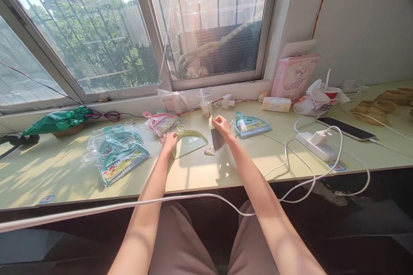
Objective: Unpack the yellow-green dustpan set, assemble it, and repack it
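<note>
My left hand (168,141) rests on the left edge of a small pale green dustpan (189,142) lying flat on the desk (64,172). My right hand (222,126) grips a small hand brush (217,138) by its handle, with the grey bristles pointing down just right of the dustpan. A small printed label (209,151) lies under the bristles. Packaged dustpan sets lie around: a pink one (160,122) behind the dustpan, a teal one (251,125) to the right, and a teal stack (118,154) to the left.
A white power strip (318,146) with a plugged charger and looping white cables sits at the right, beside a phone (345,128). A pink box (294,76), a bagged drink cup (318,96), a small cup (205,105) and a green bag (60,121) line the windowsill side.
</note>
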`<action>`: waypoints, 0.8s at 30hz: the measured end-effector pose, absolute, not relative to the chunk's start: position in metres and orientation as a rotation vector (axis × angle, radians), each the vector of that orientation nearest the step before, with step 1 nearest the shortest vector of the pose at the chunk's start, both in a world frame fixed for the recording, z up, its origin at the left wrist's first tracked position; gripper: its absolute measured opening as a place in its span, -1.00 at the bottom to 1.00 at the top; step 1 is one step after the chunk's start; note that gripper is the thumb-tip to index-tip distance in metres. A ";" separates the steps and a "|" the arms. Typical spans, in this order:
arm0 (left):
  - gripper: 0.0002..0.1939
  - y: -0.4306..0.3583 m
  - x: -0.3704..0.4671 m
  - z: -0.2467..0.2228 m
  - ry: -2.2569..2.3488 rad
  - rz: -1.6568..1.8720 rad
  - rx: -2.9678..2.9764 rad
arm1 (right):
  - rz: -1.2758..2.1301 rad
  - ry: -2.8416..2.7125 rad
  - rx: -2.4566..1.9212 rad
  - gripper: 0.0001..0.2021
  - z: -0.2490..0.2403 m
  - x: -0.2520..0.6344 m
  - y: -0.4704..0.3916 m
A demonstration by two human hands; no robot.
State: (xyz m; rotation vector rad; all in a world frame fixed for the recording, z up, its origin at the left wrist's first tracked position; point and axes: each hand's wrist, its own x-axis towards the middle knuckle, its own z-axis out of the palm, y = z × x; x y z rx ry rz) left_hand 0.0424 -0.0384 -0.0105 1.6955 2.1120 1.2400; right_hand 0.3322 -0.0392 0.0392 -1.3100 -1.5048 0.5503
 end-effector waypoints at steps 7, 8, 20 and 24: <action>-0.76 -0.047 0.026 -0.001 2.432 1.019 1.849 | 0.366 -1.770 -1.665 -0.75 0.017 0.325 -0.034; -0.74 -0.048 0.027 0.000 2.470 0.962 1.872 | 0.359 -1.804 -1.737 -0.75 0.013 0.326 -0.033; -0.94 -0.051 0.036 0.003 2.309 1.325 1.573 | 0.189 -1.827 -1.898 -0.60 -0.006 0.334 -0.021; -0.86 -0.049 0.031 0.013 2.245 1.507 1.246 | 0.225 -1.850 -1.918 -0.64 -0.005 0.333 -0.020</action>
